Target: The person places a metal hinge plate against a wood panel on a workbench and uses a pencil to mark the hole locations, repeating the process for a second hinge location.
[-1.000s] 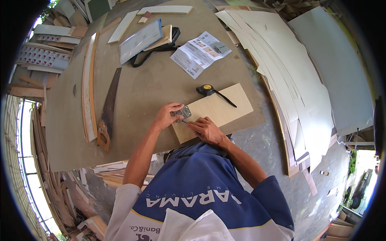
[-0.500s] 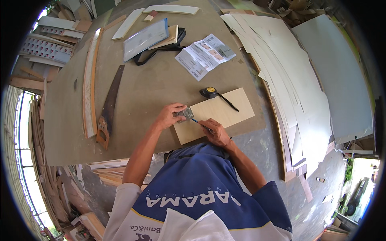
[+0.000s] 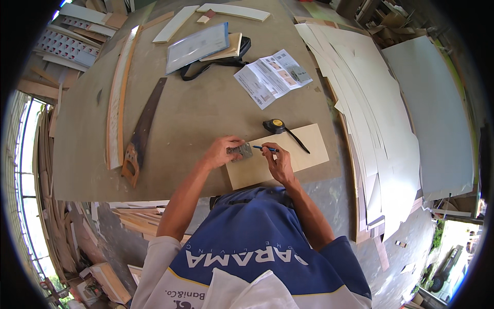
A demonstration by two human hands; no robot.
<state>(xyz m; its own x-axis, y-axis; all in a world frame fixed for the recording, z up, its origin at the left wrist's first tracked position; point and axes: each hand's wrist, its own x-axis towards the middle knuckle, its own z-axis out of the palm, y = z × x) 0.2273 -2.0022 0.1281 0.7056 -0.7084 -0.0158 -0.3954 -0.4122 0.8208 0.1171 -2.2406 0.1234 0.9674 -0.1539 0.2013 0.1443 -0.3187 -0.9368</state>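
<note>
Near the table's front edge lies a pale wooden board (image 3: 303, 164), set at a slant. My left hand (image 3: 220, 152) grips a small grey metal plate with holes (image 3: 246, 150) and holds it flat over the board's left end, thumb and fingers on the plate. In my right hand (image 3: 279, 164) is a blue pen (image 3: 266, 148), pinched between thumb and fingers. Its tip points left, close to the plate's right edge; a small gap seems to show between them. A black and yellow tape measure (image 3: 274, 125) rests at the board's far edge, its black strap lying across the wood.
Left on the table (image 3: 195, 116) are a handsaw (image 3: 146, 123) and a long wooden strip (image 3: 122, 98). Farther back lie a printed sheet (image 3: 272, 77), a clear folder (image 3: 198, 47) and a black strapped bag (image 3: 245, 47). Large white sheets (image 3: 360, 113) are stacked on the right.
My right hand has tilted the pen flatter and drawn its tip back from the plate. My left hand keeps the plate at the board's end. The whole view has shifted slightly.
</note>
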